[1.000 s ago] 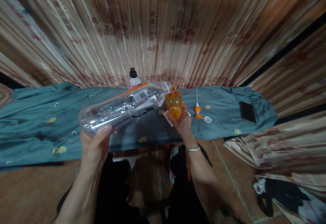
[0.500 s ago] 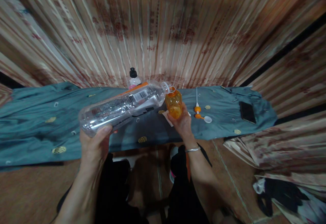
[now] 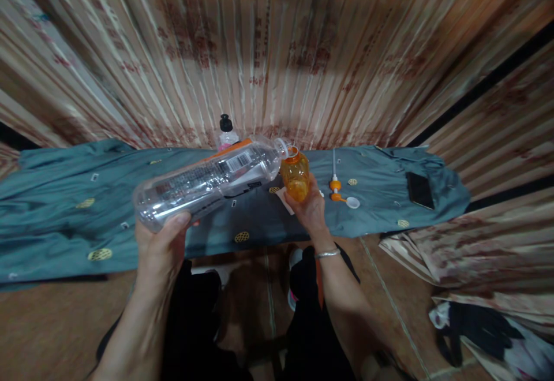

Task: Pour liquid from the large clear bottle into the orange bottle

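We see the left forearm rise from the lower left, its left hand [image 3: 162, 245] closed around the base end of a large clear bottle [image 3: 208, 187], the thumb laid along the near side and most of the fingers hidden behind the plastic. The bottle lies aslant above the cloth-covered table [image 3: 56, 202], its neck higher and pointing right. The right forearm reaches up from the lower right, a silvery bangle [image 3: 328, 253] at the wrist, and the right hand [image 3: 310, 210] curls around the lower part of an orange bottle [image 3: 295, 176], mouth upward. We find the clear bottle's neck at the orange one's opening; whether the rims touch, we cannot tell. Just right of that hand lies an orange pump top [image 3: 335, 186], with a phone [image 3: 419, 190] farther right.
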### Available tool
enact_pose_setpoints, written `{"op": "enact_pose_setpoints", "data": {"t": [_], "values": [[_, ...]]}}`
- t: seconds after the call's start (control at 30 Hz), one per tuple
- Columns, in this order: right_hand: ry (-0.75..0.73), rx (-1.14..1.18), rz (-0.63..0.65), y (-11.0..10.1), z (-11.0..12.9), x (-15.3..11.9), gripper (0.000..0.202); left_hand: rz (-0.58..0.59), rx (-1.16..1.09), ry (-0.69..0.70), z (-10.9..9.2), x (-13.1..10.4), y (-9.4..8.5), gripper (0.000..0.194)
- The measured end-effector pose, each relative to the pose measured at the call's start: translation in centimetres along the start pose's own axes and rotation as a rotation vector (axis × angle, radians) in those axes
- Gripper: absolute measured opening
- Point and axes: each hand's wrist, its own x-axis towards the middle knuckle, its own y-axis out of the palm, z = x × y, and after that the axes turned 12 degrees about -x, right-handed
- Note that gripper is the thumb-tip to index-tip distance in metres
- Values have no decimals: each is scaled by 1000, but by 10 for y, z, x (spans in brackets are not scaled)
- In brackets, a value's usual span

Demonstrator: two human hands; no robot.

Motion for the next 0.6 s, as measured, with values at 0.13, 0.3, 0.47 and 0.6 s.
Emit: {"op": "enact_pose_setpoints", "data": {"t": [0.13, 0.3, 0.47, 0.6], "values": [[16, -13, -2, 0, 0, 0, 57, -4, -11, 0, 0, 0, 0, 82], [22, -16, -19, 2, -1, 0, 60, -7, -19, -5, 0, 0, 1, 83], [17, -27, -19, 2, -2, 0, 61, -5, -20, -3, 0, 1, 3, 89], [-1, -18, -24, 4, -3, 0, 58, -1, -21, 0, 0, 1, 3, 95]]}}
